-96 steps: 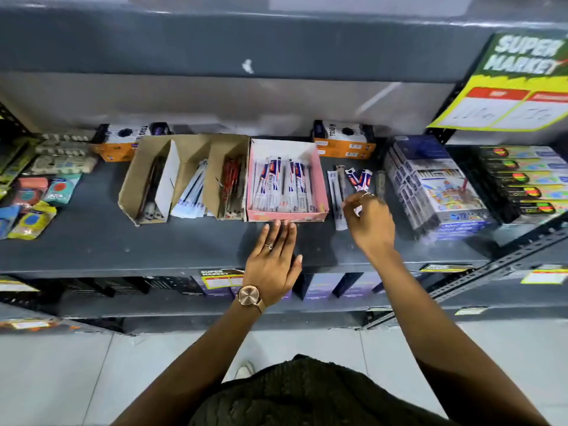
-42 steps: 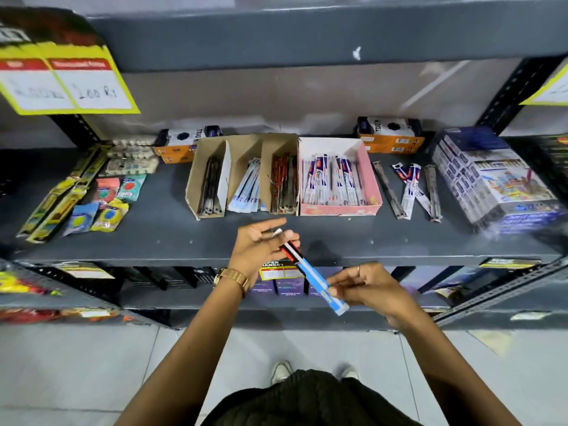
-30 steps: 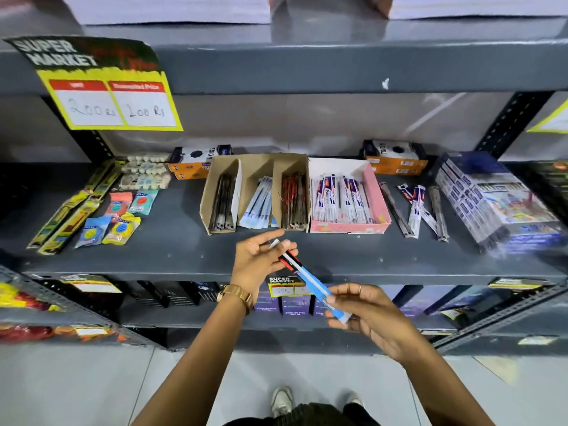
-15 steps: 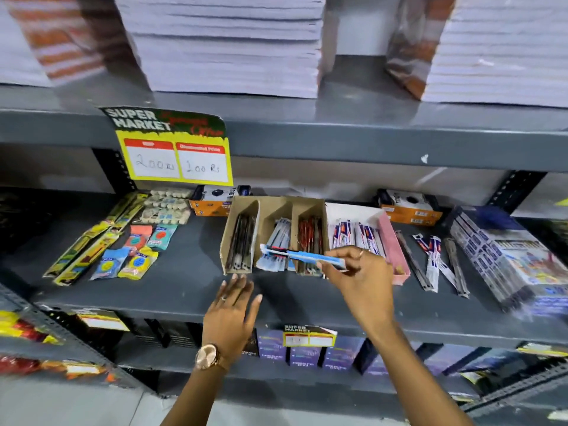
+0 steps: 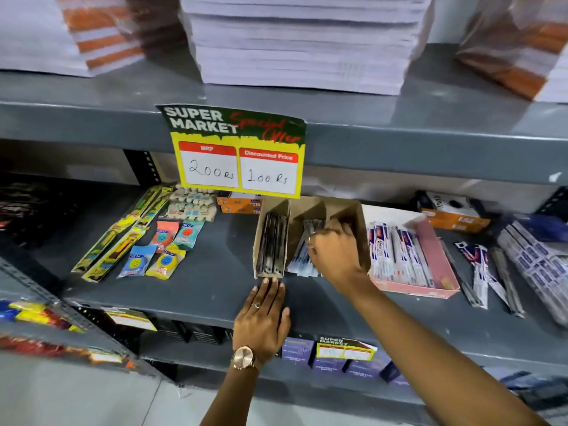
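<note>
- Directly ahead, a grey metal shelf (image 5: pixel 199 281) of stationery fills the head camera's view; a person stands at it with both arms stretched forward
- Paper stacks (image 5: pixel 301 41) sit on the board above; a yellow price sign (image 5: pixel 239 149) hangs from that board's front edge
- Cardboard box (image 5: pixel 307 207) with three narrow compartments stands mid-shelf; just beside it on the right lies a pink tray (image 5: pixel 430 241) of red, white and blue packets
- Right hand (image 5: pixel 335 250) reaches into the box's middle compartment; its fingers are curled down around the far end of a slim packet (image 5: pixel 313 225), though the hand hides most of the grip
- Left hand (image 5: pixel 262 315) lies flat on the shelf, fingers straight and pressed together; the fingertips touch the front of the box's left compartment, seemingly to steady it
- Blue-and-white packets (image 5: pixel 299 262) already lie in the middle compartment, their near ends poking out beneath the right wrist
- Step in hand, as it looks: filing the slim packet with its matching kind; next the fingers need to let go with the packet lying lengthwise along the pile, then draw back without dragging neighbours out, while the left hand braces the box
</note>
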`<state>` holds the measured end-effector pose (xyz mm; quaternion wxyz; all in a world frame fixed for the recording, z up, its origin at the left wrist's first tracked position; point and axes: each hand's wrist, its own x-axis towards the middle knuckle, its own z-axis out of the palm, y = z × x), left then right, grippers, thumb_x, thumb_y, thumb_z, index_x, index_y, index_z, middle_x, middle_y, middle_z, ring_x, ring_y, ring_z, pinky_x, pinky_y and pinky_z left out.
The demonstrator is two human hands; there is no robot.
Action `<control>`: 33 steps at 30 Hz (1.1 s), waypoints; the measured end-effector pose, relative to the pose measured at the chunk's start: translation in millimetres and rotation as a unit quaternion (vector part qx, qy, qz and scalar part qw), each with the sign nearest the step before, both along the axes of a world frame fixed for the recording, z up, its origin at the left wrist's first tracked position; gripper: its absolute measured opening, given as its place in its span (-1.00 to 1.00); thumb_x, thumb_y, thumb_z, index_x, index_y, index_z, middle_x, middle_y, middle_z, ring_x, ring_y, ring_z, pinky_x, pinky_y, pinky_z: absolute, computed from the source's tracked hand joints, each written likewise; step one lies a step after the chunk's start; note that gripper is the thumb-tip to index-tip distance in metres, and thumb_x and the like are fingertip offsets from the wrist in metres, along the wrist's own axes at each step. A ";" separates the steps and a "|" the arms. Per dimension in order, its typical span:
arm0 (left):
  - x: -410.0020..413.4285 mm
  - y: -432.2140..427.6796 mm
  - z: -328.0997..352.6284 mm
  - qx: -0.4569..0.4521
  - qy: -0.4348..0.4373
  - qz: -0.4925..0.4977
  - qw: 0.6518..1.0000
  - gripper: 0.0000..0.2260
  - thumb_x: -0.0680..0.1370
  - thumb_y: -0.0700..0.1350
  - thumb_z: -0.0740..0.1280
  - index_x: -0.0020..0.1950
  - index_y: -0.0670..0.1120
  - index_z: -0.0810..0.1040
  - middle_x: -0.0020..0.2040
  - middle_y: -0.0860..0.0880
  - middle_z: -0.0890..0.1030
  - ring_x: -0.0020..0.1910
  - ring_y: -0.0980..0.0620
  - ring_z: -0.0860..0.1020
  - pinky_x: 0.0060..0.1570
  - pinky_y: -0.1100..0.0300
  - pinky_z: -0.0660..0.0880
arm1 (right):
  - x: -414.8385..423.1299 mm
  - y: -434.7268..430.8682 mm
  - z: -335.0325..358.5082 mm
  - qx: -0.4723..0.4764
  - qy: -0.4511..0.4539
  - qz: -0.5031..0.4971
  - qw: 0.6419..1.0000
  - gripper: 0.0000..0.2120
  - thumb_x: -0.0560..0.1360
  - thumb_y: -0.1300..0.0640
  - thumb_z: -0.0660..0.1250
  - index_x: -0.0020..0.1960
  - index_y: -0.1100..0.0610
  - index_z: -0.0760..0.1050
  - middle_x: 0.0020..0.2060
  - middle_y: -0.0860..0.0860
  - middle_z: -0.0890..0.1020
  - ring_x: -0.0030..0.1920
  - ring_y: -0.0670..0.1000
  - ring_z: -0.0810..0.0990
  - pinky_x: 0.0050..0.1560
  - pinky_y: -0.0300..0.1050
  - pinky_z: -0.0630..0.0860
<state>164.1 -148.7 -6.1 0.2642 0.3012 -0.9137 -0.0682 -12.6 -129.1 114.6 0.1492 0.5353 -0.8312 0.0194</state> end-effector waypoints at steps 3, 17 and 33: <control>-0.4 -2.1 -4.3 -0.025 0.013 0.004 1.000 -0.54 0.63 0.03 0.01 0.26 -0.19 0.56 0.26 -0.14 0.56 0.30 -0.08 0.49 0.29 0.00 0.36 | 9.9 -5.3 -19.4 0.065 -0.014 0.017 0.998 -0.93 0.30 0.22 0.41 -0.23 0.13 0.66 -0.29 0.10 0.70 0.09 0.16 0.55 0.15 0.06 0.40; -2.6 -0.6 -2.3 -0.036 0.005 0.019 0.999 -0.57 0.62 -0.02 0.03 0.26 -0.20 0.56 0.25 -0.14 0.57 0.29 -0.08 0.50 0.29 -0.01 0.38 | 9.8 10.9 -22.8 0.072 -0.118 0.089 0.986 -0.63 0.54 -0.11 0.20 0.19 0.09 0.55 0.32 0.01 0.52 0.53 0.11 0.03 0.40 0.43 -0.14; -107.8 114.5 17.4 -0.055 0.002 -0.146 0.988 -0.62 0.55 -0.02 0.23 0.20 -0.24 0.60 0.21 -0.16 0.61 0.28 -0.10 0.51 0.34 0.02 0.31 | -91.4 166.7 -9.4 -0.284 -0.261 -0.064 0.920 -0.80 0.52 0.21 0.28 0.11 0.18 0.59 0.00 0.12 0.68 0.10 0.18 0.53 0.10 -0.08 0.42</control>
